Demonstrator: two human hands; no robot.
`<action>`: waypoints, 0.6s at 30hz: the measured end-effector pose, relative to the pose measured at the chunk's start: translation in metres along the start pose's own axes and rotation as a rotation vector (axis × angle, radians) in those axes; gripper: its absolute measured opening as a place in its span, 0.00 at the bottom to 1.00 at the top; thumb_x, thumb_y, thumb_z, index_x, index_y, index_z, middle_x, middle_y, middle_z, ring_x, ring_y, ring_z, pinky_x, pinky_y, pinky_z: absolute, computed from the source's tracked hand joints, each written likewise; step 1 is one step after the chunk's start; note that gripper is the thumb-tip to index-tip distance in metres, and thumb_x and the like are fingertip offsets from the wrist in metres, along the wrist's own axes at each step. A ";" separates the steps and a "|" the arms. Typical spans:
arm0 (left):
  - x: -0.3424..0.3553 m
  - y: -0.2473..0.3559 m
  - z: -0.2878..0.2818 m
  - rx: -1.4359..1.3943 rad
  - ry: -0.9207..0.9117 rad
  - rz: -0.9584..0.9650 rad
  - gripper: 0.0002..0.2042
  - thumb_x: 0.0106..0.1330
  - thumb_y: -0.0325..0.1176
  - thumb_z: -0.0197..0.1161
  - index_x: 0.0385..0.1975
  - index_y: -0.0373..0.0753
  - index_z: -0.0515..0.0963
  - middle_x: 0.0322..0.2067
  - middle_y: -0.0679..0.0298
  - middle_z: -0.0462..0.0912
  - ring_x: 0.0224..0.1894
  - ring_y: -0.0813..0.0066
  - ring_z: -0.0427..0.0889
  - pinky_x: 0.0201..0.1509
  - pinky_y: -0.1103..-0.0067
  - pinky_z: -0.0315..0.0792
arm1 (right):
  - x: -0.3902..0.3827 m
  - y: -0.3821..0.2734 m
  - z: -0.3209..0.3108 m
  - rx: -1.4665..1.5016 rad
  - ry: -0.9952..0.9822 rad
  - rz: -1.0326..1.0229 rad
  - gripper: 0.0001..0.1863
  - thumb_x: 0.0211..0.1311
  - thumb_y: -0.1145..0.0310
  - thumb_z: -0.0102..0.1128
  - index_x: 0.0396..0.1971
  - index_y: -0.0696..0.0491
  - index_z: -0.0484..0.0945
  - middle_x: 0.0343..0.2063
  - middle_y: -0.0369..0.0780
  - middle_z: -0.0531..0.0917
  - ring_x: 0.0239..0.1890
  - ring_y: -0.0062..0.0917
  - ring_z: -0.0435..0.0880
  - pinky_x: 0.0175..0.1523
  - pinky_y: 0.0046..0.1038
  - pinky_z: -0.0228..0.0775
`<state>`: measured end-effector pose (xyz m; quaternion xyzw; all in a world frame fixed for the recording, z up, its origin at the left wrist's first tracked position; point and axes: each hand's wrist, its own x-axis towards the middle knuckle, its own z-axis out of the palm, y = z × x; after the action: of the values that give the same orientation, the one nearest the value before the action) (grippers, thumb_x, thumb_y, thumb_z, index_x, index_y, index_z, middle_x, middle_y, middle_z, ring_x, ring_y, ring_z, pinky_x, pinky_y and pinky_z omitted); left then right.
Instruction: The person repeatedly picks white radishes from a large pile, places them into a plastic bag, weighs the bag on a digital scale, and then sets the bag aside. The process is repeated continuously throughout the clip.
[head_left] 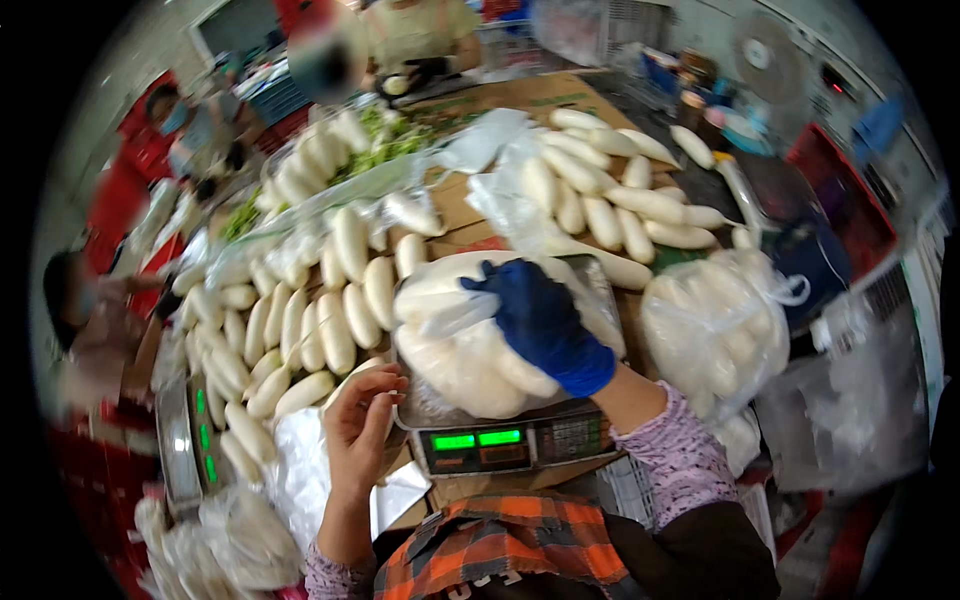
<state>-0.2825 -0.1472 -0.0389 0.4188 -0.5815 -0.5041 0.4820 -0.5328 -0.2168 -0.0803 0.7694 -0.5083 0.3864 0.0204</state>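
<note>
At six o'clock, closest in, a checked cloth lies over dark clothing that bears pale, partly hidden lettering. Toward seven, the bare left hand is raised palm inward, forearm upright, fingers half curled and thumb near their tips; I cannot tell whether it pinches anything. Just beyond, the scale shows two lit green readouts above a printed keypad too small to make out. On its tray, at the centre, sits a tied-looking bag of white radishes. From five o'clock the right hand, blue-gloved, bends over the bag's top; its fingers touch the plastic, their grip hidden. A second scale glows green at eight. Loose radishes spread toward nine; another bag stands at three. Between twelve and one, cardboard carries blurred green print.
</note>
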 end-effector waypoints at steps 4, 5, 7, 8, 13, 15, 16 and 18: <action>-0.028 -0.018 -0.027 0.013 0.140 -0.122 0.07 0.68 0.27 0.54 0.39 0.32 0.77 0.40 0.58 0.81 0.41 0.74 0.80 0.47 0.77 0.73 | 0.003 -0.006 0.001 -0.084 0.075 -0.101 0.20 0.55 0.71 0.58 0.50 0.54 0.75 0.36 0.47 0.77 0.38 0.44 0.77 0.41 0.38 0.71; -0.036 -0.024 -0.034 0.005 0.149 -0.162 0.07 0.68 0.27 0.54 0.39 0.32 0.76 0.39 0.60 0.81 0.40 0.76 0.79 0.47 0.78 0.73 | 0.003 -0.004 0.003 -0.068 0.074 -0.125 0.19 0.54 0.71 0.59 0.48 0.55 0.75 0.35 0.46 0.76 0.36 0.43 0.77 0.38 0.39 0.70; -0.039 -0.033 -0.037 -0.022 0.160 -0.161 0.06 0.68 0.27 0.54 0.39 0.32 0.76 0.35 0.64 0.80 0.37 0.81 0.77 0.43 0.83 0.71 | 0.009 -0.001 -0.002 -0.019 0.057 -0.103 0.17 0.55 0.70 0.58 0.45 0.55 0.75 0.32 0.46 0.75 0.34 0.43 0.77 0.35 0.40 0.69; -0.043 -0.032 -0.037 -0.038 0.175 -0.135 0.06 0.68 0.27 0.54 0.39 0.32 0.75 0.32 0.67 0.80 0.35 0.85 0.75 0.40 0.87 0.70 | 0.012 -0.005 -0.006 0.026 0.022 -0.058 0.15 0.56 0.70 0.57 0.45 0.56 0.75 0.31 0.47 0.75 0.34 0.44 0.77 0.35 0.41 0.69; -0.045 -0.036 -0.034 -0.131 0.161 -0.130 0.06 0.68 0.28 0.55 0.39 0.32 0.75 0.33 0.67 0.79 0.37 0.84 0.76 0.43 0.85 0.71 | 0.019 -0.006 -0.007 0.262 0.087 0.027 0.09 0.63 0.69 0.55 0.40 0.54 0.79 0.29 0.48 0.74 0.33 0.47 0.76 0.35 0.40 0.67; -0.046 -0.040 -0.036 -0.121 0.159 -0.133 0.06 0.68 0.28 0.56 0.39 0.32 0.75 0.33 0.67 0.79 0.38 0.83 0.76 0.44 0.84 0.71 | 0.030 -0.021 -0.015 0.274 0.110 0.048 0.09 0.63 0.71 0.54 0.41 0.52 0.81 0.29 0.48 0.76 0.34 0.45 0.77 0.36 0.37 0.68; -0.052 -0.041 -0.039 -0.100 0.153 -0.125 0.07 0.68 0.28 0.56 0.40 0.33 0.75 0.34 0.67 0.79 0.38 0.82 0.76 0.44 0.84 0.71 | 0.034 -0.028 -0.014 0.331 0.086 0.073 0.11 0.66 0.68 0.52 0.43 0.52 0.81 0.32 0.48 0.78 0.36 0.44 0.78 0.39 0.37 0.69; -0.056 -0.045 -0.036 -0.067 0.153 -0.104 0.08 0.68 0.28 0.56 0.43 0.33 0.74 0.36 0.67 0.78 0.39 0.81 0.76 0.45 0.83 0.71 | 0.035 -0.028 -0.010 0.259 0.158 0.020 0.13 0.68 0.66 0.49 0.44 0.54 0.80 0.36 0.48 0.81 0.38 0.41 0.79 0.46 0.37 0.69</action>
<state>-0.2365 -0.1056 -0.0900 0.4694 -0.5031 -0.5141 0.5121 -0.5099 -0.2262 -0.0415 0.7278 -0.4585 0.5082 -0.0430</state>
